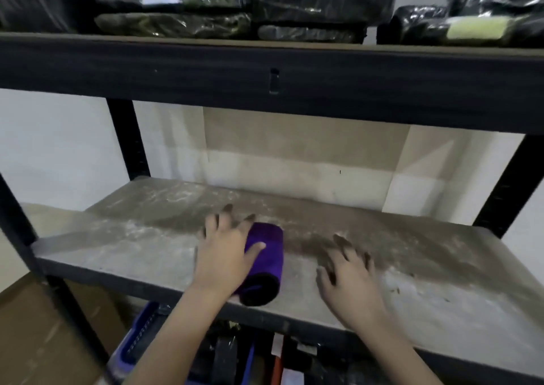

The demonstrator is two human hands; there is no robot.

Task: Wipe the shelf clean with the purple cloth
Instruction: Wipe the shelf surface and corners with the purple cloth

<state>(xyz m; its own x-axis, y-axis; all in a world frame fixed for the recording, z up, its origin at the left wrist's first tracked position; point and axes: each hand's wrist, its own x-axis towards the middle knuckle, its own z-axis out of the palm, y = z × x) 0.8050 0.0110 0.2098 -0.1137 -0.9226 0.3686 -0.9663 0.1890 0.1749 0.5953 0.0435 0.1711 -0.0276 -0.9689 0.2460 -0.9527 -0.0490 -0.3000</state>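
A dusty grey shelf board (147, 255) spans the middle of the head view, streaked with pale dust and a darker band toward the back. A folded purple cloth (266, 259) with a dark edge lies near its front edge, at the centre. My left hand (225, 250) lies flat on the cloth's left side, fingers spread, thumb across the purple fabric. My right hand (350, 272) is spread just over the bare board to the right of the cloth, apart from it; contact with the board is unclear.
A black metal beam (382, 90) of the upper shelf hangs above, loaded with dark plastic-wrapped packages (321, 4). Black uprights (126, 140) frame the bay. Below are a blue crate (141, 334) and a cardboard box (38, 340). A pale wall closes the back.
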